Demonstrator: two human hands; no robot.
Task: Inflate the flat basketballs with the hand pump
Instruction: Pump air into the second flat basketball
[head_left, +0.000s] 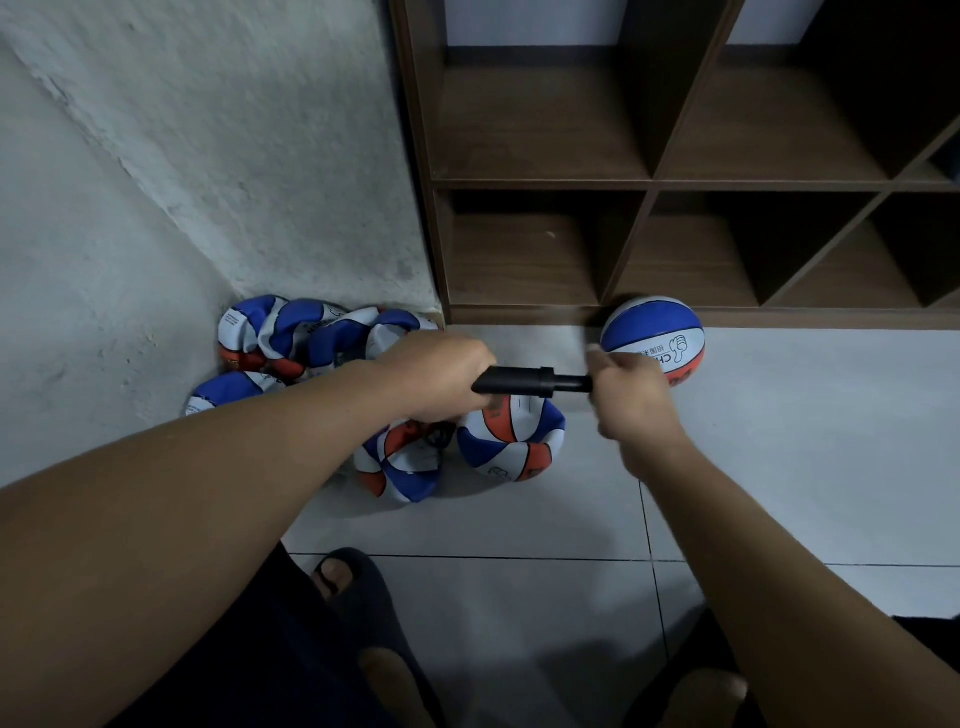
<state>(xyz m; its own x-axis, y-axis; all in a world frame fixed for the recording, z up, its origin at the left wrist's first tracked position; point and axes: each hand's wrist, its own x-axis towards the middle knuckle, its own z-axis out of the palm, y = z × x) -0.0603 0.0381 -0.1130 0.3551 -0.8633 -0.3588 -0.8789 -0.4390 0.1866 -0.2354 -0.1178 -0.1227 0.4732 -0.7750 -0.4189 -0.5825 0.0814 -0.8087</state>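
Gripping pump at both ends, left hand and right hand; one ball round at 1 o'clock, flat balls left at 10.

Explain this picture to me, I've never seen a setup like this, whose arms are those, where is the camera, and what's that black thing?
There is no machine here. One camera worn on a person's head looks down at their own bare arms. The left hand grips the barrel of a black hand pump, and the right hand holds its other end. On the tiled floor lie crumpled flat basketballs, piled in the corner and below the pump. One round, inflated basketball sits by the dark wooden shelf unit. Whether the pump is connected to a ball cannot be seen.
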